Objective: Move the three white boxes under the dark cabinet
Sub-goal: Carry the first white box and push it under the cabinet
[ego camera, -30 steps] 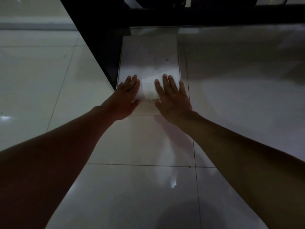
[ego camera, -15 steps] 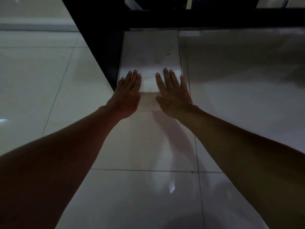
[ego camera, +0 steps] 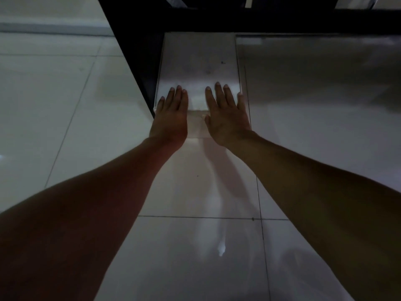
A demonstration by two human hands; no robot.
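A flat white box [ego camera: 198,66] lies on the tiled floor, its far end under the lower edge of the dark cabinet [ego camera: 217,20]. The cabinet's dark side panel [ego camera: 138,61] runs along the box's left side. My left hand [ego camera: 171,116] lies flat on the box's near left corner, fingers stretched out. My right hand [ego camera: 226,115] lies flat on the near right corner, palm over the front edge. Neither hand grips the box. Only this one box is visible.
Glossy pale floor tiles [ego camera: 195,192] surround the box and reflect my arms. To the right of the box the floor under the cabinet [ego camera: 314,83] is shadowed. A wall base [ego camera: 43,27] runs along the far left.
Both hands and the box have slid forward, and more of the box now lies under the cabinet. The fingers have stayed flat on its top.
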